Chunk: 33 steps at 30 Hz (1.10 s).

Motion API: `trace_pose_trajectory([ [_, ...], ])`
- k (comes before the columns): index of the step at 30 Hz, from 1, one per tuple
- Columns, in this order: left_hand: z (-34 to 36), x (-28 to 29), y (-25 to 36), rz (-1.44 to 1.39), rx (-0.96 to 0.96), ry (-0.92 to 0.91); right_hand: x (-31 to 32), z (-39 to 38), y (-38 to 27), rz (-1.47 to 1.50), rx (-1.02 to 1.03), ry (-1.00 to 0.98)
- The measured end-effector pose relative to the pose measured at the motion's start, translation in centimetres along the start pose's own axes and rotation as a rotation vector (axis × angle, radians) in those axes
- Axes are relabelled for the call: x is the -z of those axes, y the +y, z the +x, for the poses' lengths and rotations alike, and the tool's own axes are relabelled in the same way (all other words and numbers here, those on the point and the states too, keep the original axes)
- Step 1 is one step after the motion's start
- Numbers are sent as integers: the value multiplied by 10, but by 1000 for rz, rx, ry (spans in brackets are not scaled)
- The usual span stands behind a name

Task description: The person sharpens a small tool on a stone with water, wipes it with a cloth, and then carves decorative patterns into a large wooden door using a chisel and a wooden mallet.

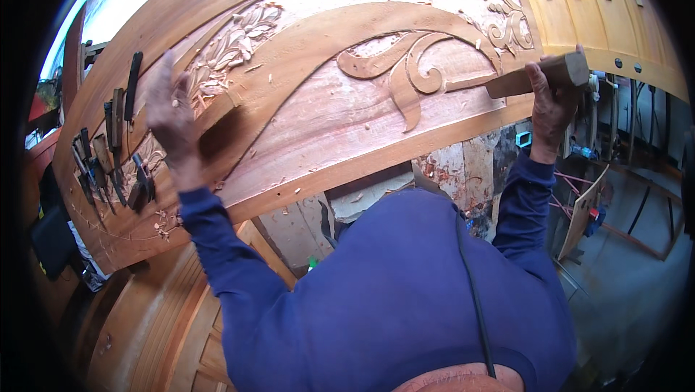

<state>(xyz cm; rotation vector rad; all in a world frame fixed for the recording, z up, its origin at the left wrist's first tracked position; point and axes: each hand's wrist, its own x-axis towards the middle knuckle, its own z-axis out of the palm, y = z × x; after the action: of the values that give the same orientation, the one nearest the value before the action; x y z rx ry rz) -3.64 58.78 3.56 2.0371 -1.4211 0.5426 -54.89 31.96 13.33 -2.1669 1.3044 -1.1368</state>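
A large carved wooden panel [289,153] lies in front of me, with raised scrolls [413,73] and leaf carving [242,37]. My left hand [172,113] is over its left part, blurred, with fingers apart and nothing visible in them. Beside that hand a small wooden block [219,111] rests on the panel, partly hidden by the hand. My right hand [552,106] grips a thick, tapered wooden block [539,77] above the panel's right edge. The block's narrow end points left, toward the scrolls.
Several carving chisels [117,117] lie on the panel's left end. Wood shavings [210,88] are scattered over the carving. Another slatted wooden piece [579,1] stands at the far right, near hanging clamps [615,110]. Wooden panels [159,312] lie at the lower left.
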Motion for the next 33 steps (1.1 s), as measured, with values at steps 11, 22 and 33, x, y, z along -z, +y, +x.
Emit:
trace_pose_trajectory([
  [11, -45, -9, 325, -765, 92, -324, -41, -67, -41, 1086, -400, -438],
  [22, -140, 56, 265, 5, -32, -430, -24, -104, 74, 624, -298, -633],
  [33, -174, 64, 263, 225, 424, -279, -41, -128, 81, 67, 657, -845],
])
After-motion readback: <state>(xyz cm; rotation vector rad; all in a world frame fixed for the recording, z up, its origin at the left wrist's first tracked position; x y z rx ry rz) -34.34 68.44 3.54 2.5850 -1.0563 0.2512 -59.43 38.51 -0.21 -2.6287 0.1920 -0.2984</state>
